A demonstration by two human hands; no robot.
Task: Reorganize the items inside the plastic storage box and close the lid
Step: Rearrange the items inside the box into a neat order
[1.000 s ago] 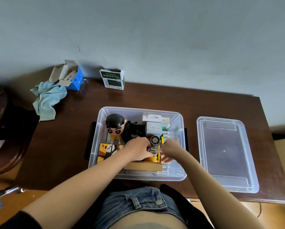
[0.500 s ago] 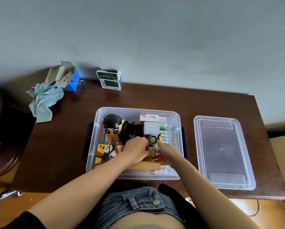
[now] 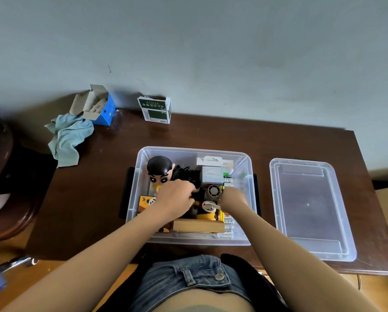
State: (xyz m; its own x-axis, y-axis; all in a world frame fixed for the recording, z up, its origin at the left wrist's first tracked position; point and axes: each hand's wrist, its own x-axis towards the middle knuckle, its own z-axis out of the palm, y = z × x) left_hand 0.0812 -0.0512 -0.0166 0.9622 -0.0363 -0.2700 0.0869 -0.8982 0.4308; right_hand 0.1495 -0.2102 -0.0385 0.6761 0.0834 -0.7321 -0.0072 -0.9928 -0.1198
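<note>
The clear plastic storage box (image 3: 136, 176) stands open at the table's middle. It holds a black-haired cartoon figure (image 3: 159, 170), a black cable bundle (image 3: 185, 173), white cartons (image 3: 212, 172), a dark gadget with a round grille (image 3: 213, 191), a yellow item topped by a white ring (image 3: 207, 209), a wooden block (image 3: 197, 225) and an orange panda box (image 3: 146, 202). My left hand (image 3: 177, 199) reaches into the box, its curled fingers on the dark gadget's left side. My right hand (image 3: 232, 199) curls down beside the white ring and pinches its edge. The clear lid (image 3: 310, 208) lies flat to the right.
At the back of the dark wooden table (image 3: 98, 199) stand an opened blue carton (image 3: 98, 106), a light blue cloth (image 3: 69, 136) and a green-and-white carton (image 3: 155, 110). A dark chair (image 3: 1, 176) is at the left. The wall runs close behind.
Both hands held one small metal-and-dark piece together above the box's middle. Now they sit slightly apart and lower among the items. The box and lid have not moved.
</note>
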